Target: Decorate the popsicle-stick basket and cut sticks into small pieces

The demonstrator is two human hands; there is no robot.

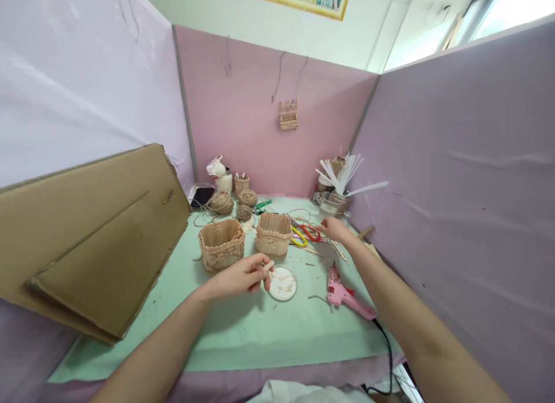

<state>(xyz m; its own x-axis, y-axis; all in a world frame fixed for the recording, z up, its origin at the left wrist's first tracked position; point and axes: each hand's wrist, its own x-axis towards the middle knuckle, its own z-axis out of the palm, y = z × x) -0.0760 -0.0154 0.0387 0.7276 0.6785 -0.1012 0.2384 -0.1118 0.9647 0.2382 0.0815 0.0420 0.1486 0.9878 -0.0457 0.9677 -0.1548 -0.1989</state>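
Note:
My left hand (254, 274) is closed in a pinch on a short, pale wooden stick (269, 265). It is above the left edge of a round white dish (282, 292) with small wood scraps in it. Farther right, my right hand (336, 229) reaches down beside red-handled scissors (309, 233) and thin wooden strips (338, 251). Its fingertips are too small and partly hidden to show any grip. Two woven baskets, a left one (222, 254) and a right one (273, 244), stand behind my left hand. A yellow handle (299, 237) lies next to the red scissors.
A pink glue gun (347, 296) with a black cord lies at the right front. Twine balls (221, 203) and a dark phone (202, 196) are at the back left. A clear cup (330, 204) and white glue sticks (344, 174) stand back right. Cardboard (104, 241) leans at left.

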